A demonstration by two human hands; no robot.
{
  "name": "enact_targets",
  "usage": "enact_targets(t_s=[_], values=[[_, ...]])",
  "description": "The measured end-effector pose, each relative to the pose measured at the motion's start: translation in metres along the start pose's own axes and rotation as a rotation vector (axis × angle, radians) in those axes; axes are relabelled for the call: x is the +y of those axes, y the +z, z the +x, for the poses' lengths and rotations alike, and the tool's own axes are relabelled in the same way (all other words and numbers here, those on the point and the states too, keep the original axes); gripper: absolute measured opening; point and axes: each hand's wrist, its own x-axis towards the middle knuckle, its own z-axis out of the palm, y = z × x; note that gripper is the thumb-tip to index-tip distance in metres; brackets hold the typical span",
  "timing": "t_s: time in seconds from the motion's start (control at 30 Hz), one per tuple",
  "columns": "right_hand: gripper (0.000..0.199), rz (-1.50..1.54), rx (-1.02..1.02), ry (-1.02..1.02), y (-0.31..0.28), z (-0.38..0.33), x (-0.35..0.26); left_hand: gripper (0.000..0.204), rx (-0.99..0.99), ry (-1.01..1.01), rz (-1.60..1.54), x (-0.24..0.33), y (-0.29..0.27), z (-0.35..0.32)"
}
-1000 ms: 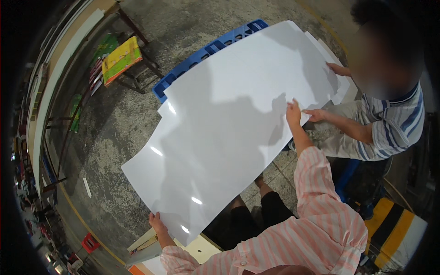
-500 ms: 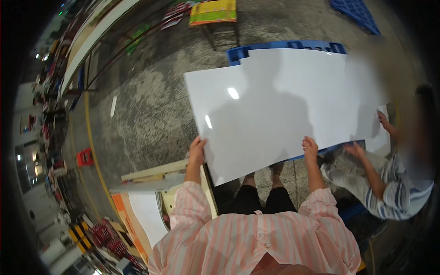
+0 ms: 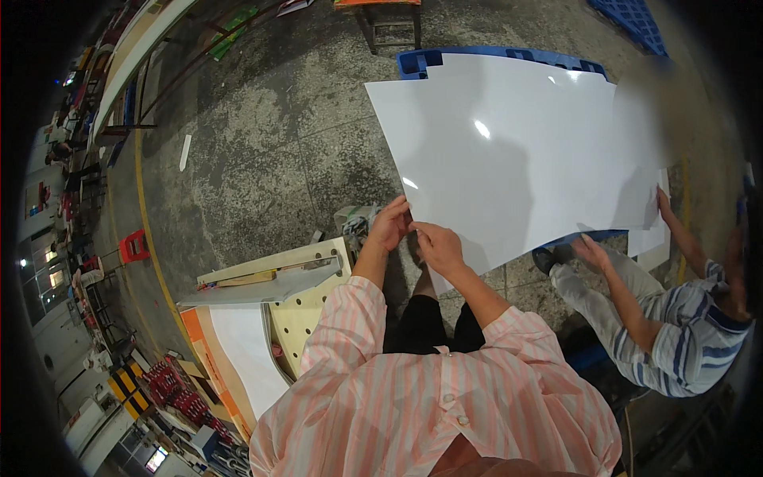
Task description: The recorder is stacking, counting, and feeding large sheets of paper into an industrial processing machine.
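Over the blue pallet [image 3: 417,65]: white sheet [image 3: 501,151], large and glossy, pale glints on top, soft shadows across it. Pallet shows past its far edge and a bit of the near edge. Sheet's left end reaches beyond the pallet, toward the wearer.
Left hand [image 3: 388,226]: at sheet's left edge, near the close corner; fingers bent, tips at the edge. Cannot tell whether they grip.
Right hand [image 3: 440,250]: just beside the left, thumb and forefinger pinching the same edge.
Sleeves [image 3: 350,312]: pink and white stripes, forearms converging on the corner.
Co-worker [image 3: 695,342]: at right, striped top, pale trousers. Far hand [image 3: 663,205] at sheet's right end; near hand [image 3: 592,253] by the near edge, fingers spread, contact unclear.
White piece [image 3: 650,241]: juts from under sheet's right end.
Cream panel [image 3: 306,318]: left of the wearer, rows of round holes; beside it, white paper [image 3: 242,346] on an orange-edged board [image 3: 203,342].
Floor [image 3: 262,183]: grey, worn. White strip [image 3: 185,153] lying left, near the yellow line [image 3: 151,238]; red stool [image 3: 133,246] by that line.
Far side: dark-legged stand [image 3: 367,30], cut by the frame; second pallet [image 3: 632,25], blue, upper right.
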Motion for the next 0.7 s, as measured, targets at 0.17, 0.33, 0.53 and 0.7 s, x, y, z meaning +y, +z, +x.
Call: enact_targets(t_s=[0.17,0.33,0.53,0.7], values=[[0.025,-0.082,0.028,0.15,-0.014,-0.013,0.018,0.035,-0.071,-0.089,0.076,-0.012,0.022,0.017],[0.02,0.062,0.11,0.034,-0.018,-0.041,0.004,0.021,0.333,0.096,0.308,-0.025,0.016,0.017],[0.021,-0.054,0.021,0.188,-0.036,-0.125,0.037,0.028,0.122,0.259,0.472,-0.033,0.055,0.029],[0.024,-0.067,-0.075,0.206,-0.004,-0.18,0.065,0.036,0.257,0.241,0.75,-0.039,-0.003,0.049]])
